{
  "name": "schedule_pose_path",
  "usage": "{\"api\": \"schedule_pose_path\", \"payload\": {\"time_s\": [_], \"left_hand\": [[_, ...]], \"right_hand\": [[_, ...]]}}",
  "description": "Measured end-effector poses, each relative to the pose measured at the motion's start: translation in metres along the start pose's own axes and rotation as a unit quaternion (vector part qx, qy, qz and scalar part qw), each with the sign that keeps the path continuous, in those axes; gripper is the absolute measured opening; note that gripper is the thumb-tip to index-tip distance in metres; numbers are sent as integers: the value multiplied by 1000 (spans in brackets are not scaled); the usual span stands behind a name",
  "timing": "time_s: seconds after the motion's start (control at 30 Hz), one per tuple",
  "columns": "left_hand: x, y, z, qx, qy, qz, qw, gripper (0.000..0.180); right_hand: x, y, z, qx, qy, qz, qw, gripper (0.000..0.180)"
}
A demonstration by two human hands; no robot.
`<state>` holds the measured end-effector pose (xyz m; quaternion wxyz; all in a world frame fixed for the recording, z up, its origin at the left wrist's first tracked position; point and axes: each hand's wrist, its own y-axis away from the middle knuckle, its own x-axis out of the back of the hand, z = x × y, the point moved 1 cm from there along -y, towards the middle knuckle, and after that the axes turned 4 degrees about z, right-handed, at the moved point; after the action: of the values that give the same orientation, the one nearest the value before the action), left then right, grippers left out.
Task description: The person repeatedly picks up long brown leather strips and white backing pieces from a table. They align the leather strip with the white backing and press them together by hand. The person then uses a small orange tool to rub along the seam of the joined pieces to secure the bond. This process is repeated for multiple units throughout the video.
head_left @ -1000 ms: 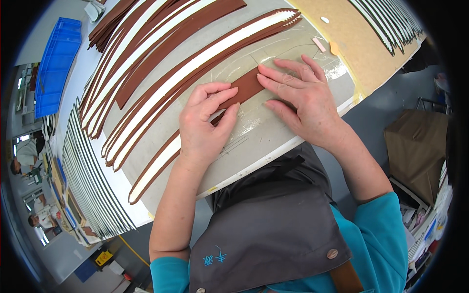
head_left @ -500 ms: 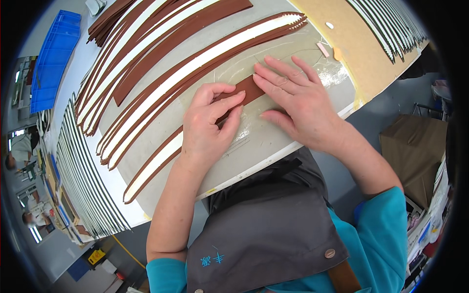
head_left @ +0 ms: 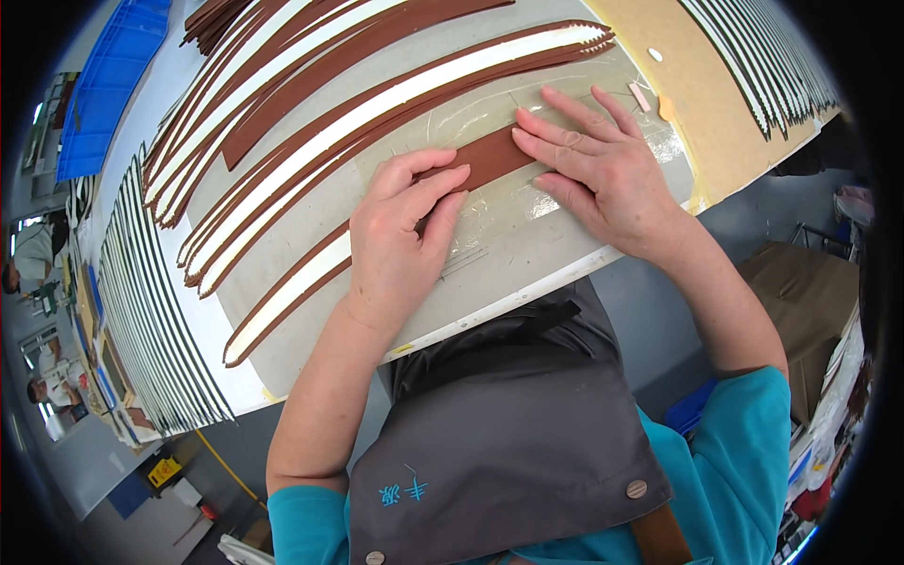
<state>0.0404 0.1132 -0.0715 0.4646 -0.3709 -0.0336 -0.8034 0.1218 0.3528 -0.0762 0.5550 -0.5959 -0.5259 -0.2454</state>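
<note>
A long brown strip, leather-like, lies across the table mat between my hands. Its left stretch shows a white middle with brown borders; toward the right only brown shows. My left hand pinches the strip's edge between thumb and fingers near its middle. What the fingertips do beneath is partly hidden. Stretched out over the strip's right end is my right hand, fingers slightly apart, fingertips resting on it. Just beyond lie similar white-centred brown strips, close together, with notched ends.
Further brown strips are piled at the back left. Black-and-white strips lie at the left and far right. A blue crate stands far left. A small pink block sits past my right hand. People appear far left.
My right hand has slid rightward along the strip, away from my left hand, so more brown surface shows between them. My left hand keeps its pinch. The whole view has shifted slightly.
</note>
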Motion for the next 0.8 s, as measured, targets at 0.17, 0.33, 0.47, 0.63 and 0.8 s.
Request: {"api": "schedule_pose_path", "payload": {"time_s": [0.17, 0.33, 0.47, 0.63, 0.8], "left_hand": [[-2, 1, -6, -56, -32, 0, 998, 25], [-2, 4, -2, -103, -105, -5, 989, 32], [-4, 7, 4, -131, -180, 17, 975, 33], [-2, 19, 6, -112, -211, 21, 971, 33], [12, 32, 1, -76, -255, -9, 964, 42]], "right_hand": [[0, -1, 1, -3, -8, -2, 1000, 41], [2, -3, -1, 5, 5, 2, 1000, 40], [3, -14, -21, 43, 57, -27, 997, 42], [3, -22, -26, 69, 30, -60, 995, 48], [21, -23, -5, 86, 77, -91, 989, 48]]}}
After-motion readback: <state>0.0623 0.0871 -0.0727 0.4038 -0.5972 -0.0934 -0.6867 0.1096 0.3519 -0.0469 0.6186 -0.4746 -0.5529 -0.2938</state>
